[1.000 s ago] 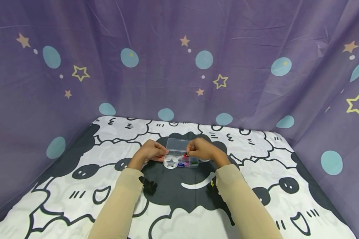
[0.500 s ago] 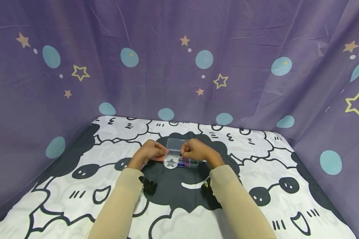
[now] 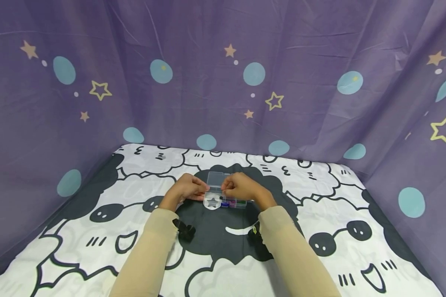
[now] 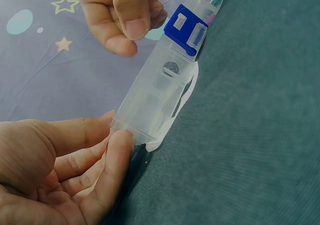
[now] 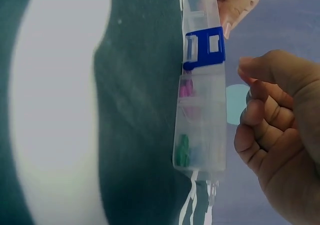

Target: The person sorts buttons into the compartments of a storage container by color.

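Observation:
A clear plastic compartment box (image 3: 241,205) lies on the cloth with its lid (image 3: 216,180) raised at the back. A blue clasp (image 4: 186,29) shows on its front wall. My left hand (image 3: 187,186) pinches the box's left end between thumb and fingers. Just above the box is my right hand (image 3: 243,186), fingers loosely curled, with nothing visible between the fingertips. A small dark round piece (image 4: 170,68) shows at the box's left part, below the right fingertips. Pink pieces (image 5: 186,88) and a green piece (image 5: 183,151) sit in the right compartments.
The bed-like surface has a black and white sheep-print cloth (image 3: 215,243). A white round print with a dark star (image 3: 212,203) overlaps the box's left end in the head view. A purple curtain (image 3: 208,103) with stars and dots hangs behind and at both sides.
My right hand has moved left over the box, from the red pieces toward the left part. The dark piece, earlier at its fingertips, now shows below them. My left hand has stayed put.

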{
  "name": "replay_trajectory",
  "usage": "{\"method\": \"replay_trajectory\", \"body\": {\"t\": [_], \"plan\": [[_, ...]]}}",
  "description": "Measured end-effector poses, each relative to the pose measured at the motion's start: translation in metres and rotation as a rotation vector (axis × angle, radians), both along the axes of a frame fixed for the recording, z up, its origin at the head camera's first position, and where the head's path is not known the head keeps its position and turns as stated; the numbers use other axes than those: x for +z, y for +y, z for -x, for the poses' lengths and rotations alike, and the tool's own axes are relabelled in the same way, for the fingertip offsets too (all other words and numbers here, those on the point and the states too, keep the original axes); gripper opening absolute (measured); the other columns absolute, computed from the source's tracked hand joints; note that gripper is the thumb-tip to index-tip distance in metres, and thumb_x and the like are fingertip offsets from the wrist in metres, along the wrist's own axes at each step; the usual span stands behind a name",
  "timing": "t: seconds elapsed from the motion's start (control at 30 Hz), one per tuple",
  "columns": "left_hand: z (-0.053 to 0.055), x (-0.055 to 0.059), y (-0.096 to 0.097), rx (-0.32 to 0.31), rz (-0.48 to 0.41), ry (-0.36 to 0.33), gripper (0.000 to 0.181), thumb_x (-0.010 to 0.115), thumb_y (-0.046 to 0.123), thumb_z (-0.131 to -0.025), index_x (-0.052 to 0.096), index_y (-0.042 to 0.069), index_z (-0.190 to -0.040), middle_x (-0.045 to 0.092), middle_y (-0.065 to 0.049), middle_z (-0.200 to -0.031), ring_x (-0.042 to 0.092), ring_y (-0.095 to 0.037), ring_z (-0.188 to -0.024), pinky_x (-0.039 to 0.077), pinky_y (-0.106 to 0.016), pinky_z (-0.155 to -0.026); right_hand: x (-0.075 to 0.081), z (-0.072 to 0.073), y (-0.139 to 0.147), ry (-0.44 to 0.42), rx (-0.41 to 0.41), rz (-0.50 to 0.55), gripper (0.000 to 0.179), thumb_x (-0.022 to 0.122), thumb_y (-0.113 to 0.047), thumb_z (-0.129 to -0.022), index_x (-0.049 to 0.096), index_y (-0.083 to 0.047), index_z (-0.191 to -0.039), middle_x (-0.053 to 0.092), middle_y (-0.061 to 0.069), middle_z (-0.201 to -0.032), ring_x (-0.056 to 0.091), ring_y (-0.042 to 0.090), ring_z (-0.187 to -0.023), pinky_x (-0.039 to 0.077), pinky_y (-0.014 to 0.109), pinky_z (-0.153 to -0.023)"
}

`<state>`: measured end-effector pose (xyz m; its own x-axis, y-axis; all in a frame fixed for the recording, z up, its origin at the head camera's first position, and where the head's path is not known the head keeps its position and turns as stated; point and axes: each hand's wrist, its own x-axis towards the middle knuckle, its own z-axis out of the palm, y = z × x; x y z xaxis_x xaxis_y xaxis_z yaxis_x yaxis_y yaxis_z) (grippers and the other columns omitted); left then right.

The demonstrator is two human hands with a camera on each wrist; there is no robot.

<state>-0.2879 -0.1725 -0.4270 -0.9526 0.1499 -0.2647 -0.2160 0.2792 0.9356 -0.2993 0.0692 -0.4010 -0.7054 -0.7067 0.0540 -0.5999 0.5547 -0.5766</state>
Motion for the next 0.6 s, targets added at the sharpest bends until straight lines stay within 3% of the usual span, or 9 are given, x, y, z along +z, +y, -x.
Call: {"method": "replay_trajectory", "body": {"t": [0.27,0.6], "plan": [[-0.001,0.000,0.000,-0.006,-0.002,0.000,0.016,0.072,0.002,-0.094,0.075,-0.006,-0.108,0.070,-0.016,-0.088,0.071,-0.015,-0.064,0.065,-0.029,-0.065,0.002,-0.001,0.018,-0.025,-0.041,0.032,0.012,0.067,-0.009,-0.098,0.076,-0.004,-0.104,0.074,0.004,-0.085,0.056,0.008,-0.060,0.048,0.024,-0.054],[0.000,-0.001,0.000,0.001,0.013,0.003,0.016,0.074,0.004,-0.094,0.076,-0.004,-0.108,0.069,-0.016,-0.091,0.071,-0.015,-0.065,0.065,-0.030,-0.065,0.001,-0.002,0.050,-0.084,-0.112,0.060,0.014,0.061,-0.006,-0.100,0.073,-0.002,-0.106,0.070,0.009,-0.081,0.047,0.010,-0.056,0.043,0.024,-0.053]]}}
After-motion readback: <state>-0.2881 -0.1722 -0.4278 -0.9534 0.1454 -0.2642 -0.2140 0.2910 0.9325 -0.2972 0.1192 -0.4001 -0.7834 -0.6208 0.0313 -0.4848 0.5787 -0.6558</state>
